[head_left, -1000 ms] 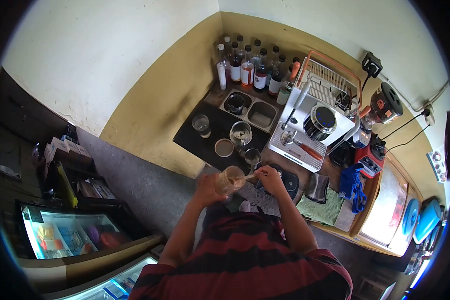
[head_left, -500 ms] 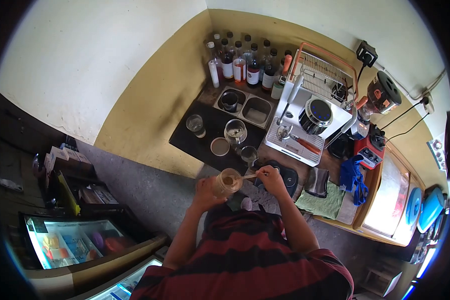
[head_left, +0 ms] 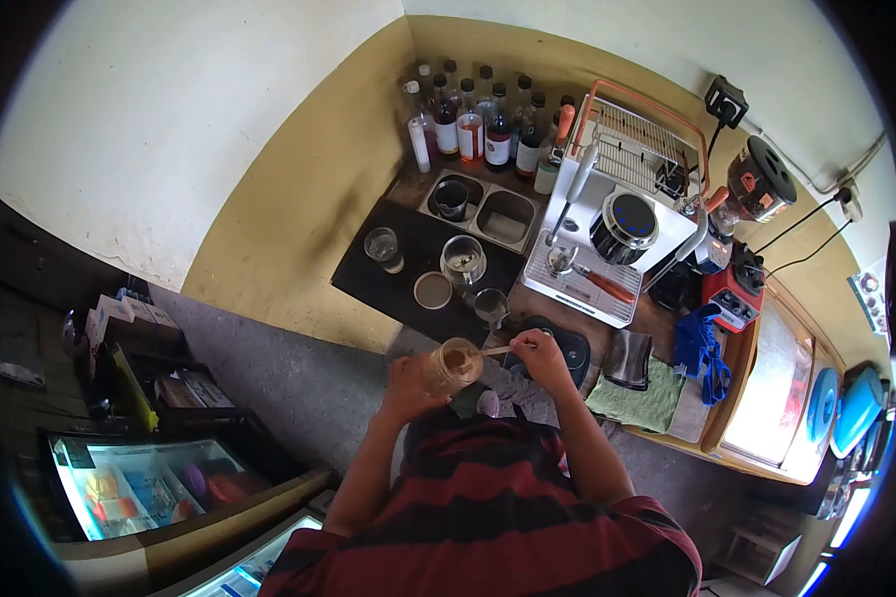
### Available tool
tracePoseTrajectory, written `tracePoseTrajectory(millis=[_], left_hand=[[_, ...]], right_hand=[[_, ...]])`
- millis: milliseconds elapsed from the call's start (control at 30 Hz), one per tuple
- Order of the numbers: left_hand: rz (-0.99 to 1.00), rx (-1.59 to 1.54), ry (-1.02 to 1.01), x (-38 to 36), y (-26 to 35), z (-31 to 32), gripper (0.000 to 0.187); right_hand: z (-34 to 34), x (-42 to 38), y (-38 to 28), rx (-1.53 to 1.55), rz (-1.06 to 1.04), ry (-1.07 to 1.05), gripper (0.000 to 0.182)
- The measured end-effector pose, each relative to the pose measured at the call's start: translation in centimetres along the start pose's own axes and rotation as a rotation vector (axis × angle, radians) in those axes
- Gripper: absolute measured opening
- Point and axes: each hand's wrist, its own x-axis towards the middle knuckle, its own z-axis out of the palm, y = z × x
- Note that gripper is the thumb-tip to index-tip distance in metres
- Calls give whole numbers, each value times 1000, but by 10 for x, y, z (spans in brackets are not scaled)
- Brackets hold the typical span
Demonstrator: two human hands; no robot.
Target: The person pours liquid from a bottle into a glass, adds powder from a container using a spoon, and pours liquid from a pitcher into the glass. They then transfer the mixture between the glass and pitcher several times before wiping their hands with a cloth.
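My left hand [head_left: 408, 391] is wrapped around a clear jar [head_left: 454, 370] with light brown contents, its open mouth tilted toward the camera. In my right hand [head_left: 543, 356] I pinch the handle of a spoon [head_left: 495, 350], whose far end is inside the jar. What lies on the spoon's tip cannot be made out. Ahead of the jar, on a black mat [head_left: 368, 281], stand a glass pitcher [head_left: 492, 306], a round lid [head_left: 432, 291], a glass vessel [head_left: 463, 260] and a drinking glass [head_left: 384, 249]. A black scale [head_left: 560, 348] sits just beyond my right hand.
An espresso machine [head_left: 607, 229] stands at the back right, with a grinder [head_left: 762, 179] and a red appliance [head_left: 735, 297] beyond it. Several bottles [head_left: 498, 124] line the wall behind a metal double bin [head_left: 508, 215]. A green cloth [head_left: 632, 400] lies along the counter's front edge.
The camera view has shifted slightly, moving the counter items a little left. My hands, the jar and the spoon stay almost in the same place, with the spoon still inside the jar.
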Motion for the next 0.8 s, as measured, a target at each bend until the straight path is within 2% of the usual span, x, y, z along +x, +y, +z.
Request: tracePoseTrajectory(millis=[300,400,500,600,700,800], left_hand=[[35,34,-24,0,2,1,89],[38,29,-28,2,-1,1,89],[41,9,-12,-1,4,2,90],[22,17,-15,-2,6,0,90],[21,35,-14,-2,8,2,90],[13,40,-27,-1,9,0,90]], right_hand=[[0,0,6,-52,-65,34,23],[-4,-2,-1,65,45,-53,23],[-1,-2,7,-36,-83,1,24],[-3,-2,5,54,41,-33,24],[-3,-2,10,-29,-53,-19,24],[-3,-3,12,15,13,-44,22]])
